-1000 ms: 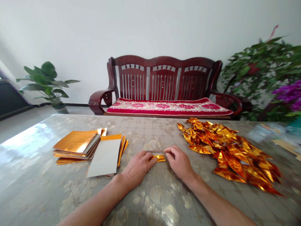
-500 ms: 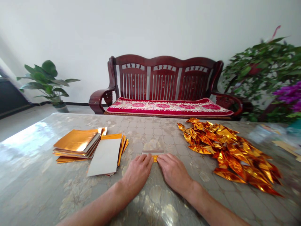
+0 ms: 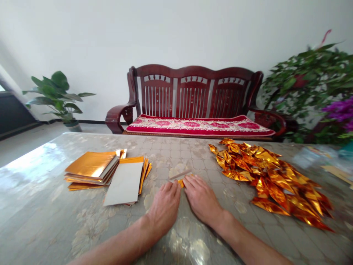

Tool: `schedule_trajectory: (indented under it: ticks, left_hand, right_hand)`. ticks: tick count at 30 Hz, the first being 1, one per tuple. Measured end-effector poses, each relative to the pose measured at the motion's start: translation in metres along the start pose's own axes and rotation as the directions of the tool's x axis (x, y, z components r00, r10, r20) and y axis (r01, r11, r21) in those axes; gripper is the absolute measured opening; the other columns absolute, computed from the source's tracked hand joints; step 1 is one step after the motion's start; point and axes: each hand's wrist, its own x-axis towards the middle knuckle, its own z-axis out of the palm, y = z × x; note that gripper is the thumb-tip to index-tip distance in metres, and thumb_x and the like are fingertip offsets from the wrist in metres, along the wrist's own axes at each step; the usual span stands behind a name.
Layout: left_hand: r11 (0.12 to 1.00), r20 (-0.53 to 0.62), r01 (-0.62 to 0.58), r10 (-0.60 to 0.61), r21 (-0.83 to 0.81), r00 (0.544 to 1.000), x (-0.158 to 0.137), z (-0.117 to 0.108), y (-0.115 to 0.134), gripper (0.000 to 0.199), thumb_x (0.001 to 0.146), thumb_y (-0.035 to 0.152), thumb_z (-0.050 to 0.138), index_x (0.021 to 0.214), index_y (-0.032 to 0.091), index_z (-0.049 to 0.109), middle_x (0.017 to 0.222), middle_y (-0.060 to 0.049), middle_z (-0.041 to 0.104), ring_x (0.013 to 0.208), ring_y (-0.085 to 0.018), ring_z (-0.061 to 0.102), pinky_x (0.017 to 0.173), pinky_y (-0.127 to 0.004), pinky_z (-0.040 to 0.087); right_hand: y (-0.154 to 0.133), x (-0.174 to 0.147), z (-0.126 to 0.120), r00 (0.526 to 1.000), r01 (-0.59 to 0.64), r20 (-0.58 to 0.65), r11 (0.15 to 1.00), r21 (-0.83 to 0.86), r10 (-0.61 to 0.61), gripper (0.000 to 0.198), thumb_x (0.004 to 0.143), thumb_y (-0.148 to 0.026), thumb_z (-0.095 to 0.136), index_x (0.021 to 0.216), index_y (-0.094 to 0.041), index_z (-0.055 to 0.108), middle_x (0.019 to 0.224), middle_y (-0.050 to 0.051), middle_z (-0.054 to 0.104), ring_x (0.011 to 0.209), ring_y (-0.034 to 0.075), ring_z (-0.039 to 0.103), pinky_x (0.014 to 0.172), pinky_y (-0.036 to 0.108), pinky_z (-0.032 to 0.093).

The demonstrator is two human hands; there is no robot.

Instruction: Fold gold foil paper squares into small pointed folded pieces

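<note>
A small sheet of gold foil paper lies on the table between my two hands, mostly hidden under the fingers. Its pale grey strip shows beyond the fingertips, tilted up toward the right. My left hand presses on the sheet's left part with fingers bent and close together. On the right part, my right hand presses with its fingers together. To the left lie stacked foil sheets and a fanned pile with a grey back on top. At right is a heap of folded gold foil pieces.
The table has a shiny patterned cover. A clear plastic bag and a tan card piece sit at its right. Beyond stand a wooden bench and potted plants on both sides.
The foil paper's far strip has turned from level to slanting, its right end higher. My right hand has shifted slightly up, the left slightly down, and less gold shows between them.
</note>
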Motion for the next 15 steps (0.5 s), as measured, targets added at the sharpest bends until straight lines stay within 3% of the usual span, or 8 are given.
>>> schedule_trajectory:
  ticks: [4,8,15]
  left_hand:
    - [1.0,-0.009,-0.02,0.02,0.005,1.0,-0.002,-0.001,-0.003,0.049,0.085,0.009,0.049,0.134,0.011,0.051,0.134,-0.017,0.057,0.116,-0.029,0.053,0.097,-0.042,0.045]
    - [0.996,0.041,0.007,-0.011,0.09,0.999,-0.009,-0.003,-0.005,0.05,0.087,0.01,0.047,0.137,0.006,0.049,0.14,-0.021,0.053,0.122,-0.031,0.052,0.101,-0.044,0.043]
    - [0.992,0.075,0.028,-0.038,0.127,0.996,-0.015,-0.005,-0.007,0.05,0.089,0.005,0.043,0.139,0.006,0.048,0.145,-0.021,0.049,0.126,-0.031,0.052,0.103,-0.044,0.042]
  right_hand:
    - [-0.012,-0.009,0.001,0.998,0.03,0.057,0.994,0.102,-0.036,0.05,0.095,-0.029,0.051,0.141,-0.01,0.05,0.146,0.017,0.05,0.137,0.027,0.044,0.115,0.046,0.037]
    - [-0.005,-0.013,0.002,0.992,0.004,0.123,0.997,0.077,-0.013,0.063,0.092,-0.035,0.056,0.147,-0.009,0.041,0.154,0.019,0.037,0.143,0.029,0.033,0.118,0.047,0.031]
    - [0.011,-0.01,-0.007,0.974,-0.08,0.213,0.997,0.003,0.078,0.063,0.094,-0.039,0.051,0.148,-0.009,0.04,0.156,0.017,0.031,0.145,0.029,0.029,0.119,0.048,0.028]
